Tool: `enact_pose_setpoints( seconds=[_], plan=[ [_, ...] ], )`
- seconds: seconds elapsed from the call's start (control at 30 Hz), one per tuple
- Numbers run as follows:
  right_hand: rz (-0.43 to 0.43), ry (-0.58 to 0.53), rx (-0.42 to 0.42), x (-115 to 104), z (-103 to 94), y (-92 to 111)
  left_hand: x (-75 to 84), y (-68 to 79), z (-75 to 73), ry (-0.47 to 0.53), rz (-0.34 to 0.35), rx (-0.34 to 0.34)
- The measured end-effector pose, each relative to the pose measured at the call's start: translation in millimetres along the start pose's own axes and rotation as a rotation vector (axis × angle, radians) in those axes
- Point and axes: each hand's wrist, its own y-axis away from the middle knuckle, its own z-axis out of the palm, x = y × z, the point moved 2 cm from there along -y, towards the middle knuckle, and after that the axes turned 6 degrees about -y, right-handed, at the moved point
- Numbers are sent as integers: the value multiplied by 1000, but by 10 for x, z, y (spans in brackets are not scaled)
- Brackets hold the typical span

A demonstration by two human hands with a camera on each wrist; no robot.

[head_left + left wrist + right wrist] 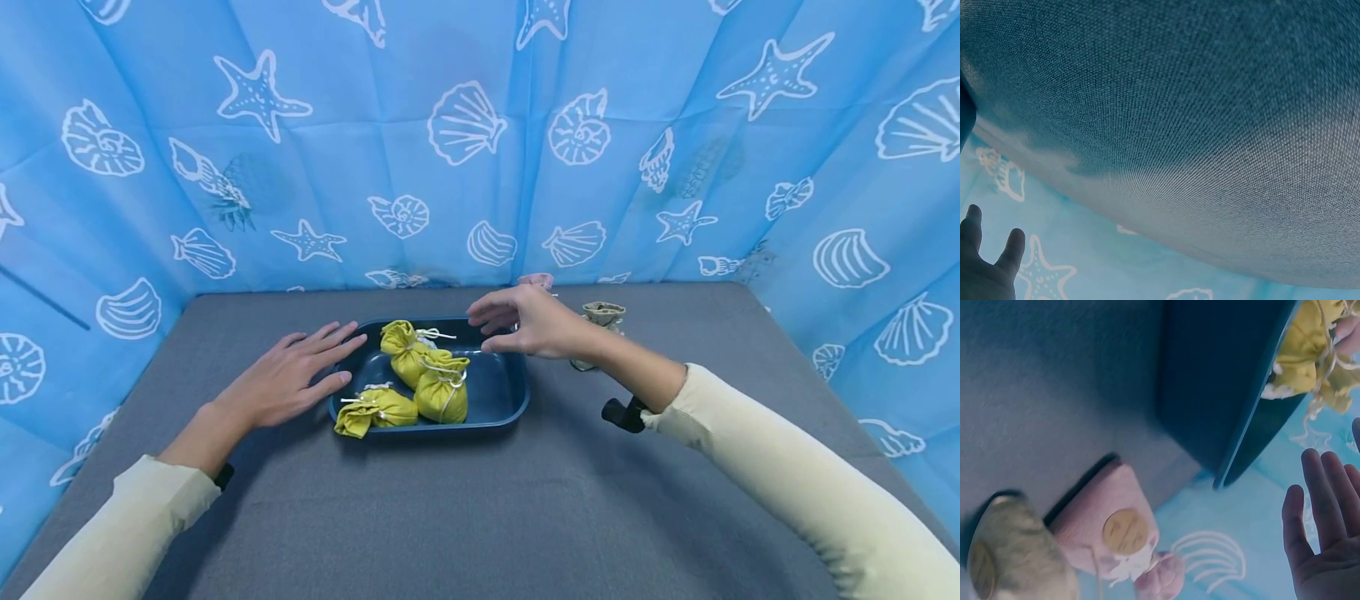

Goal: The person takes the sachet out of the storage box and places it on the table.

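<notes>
A dark blue tray [491,398] sits on the table, holding yellow drawstring pouches: one at the back [405,354], one upright in the middle [442,396], and one lying at the front left [378,408] over the rim. My left hand [288,379] is at the tray's left end, its fingers extended at the rim. Over the right end hovers my right hand [540,321], fingers loosely bent with nothing between them. Behind it stand a pink pouch [1116,519] and a beige pouch [1022,556], both partly hidden in the head view.
Grey cloth [450,525] covers the table. A blue curtain [405,158] with white shells and starfish rises along the back and sides. The pink and beige pouches stand outside the tray, off its right end.
</notes>
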Motion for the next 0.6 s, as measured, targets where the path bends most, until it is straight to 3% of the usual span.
enact_pose_setpoints(
  seconds=[0.4,0.6],
  plan=[
    [24,-85,-99,-85,248,-95,-4,-5,13,-3,5,13],
    [23,-46,-130,-91,346,-147,8,0,22,-3,-12,15]
  ],
)
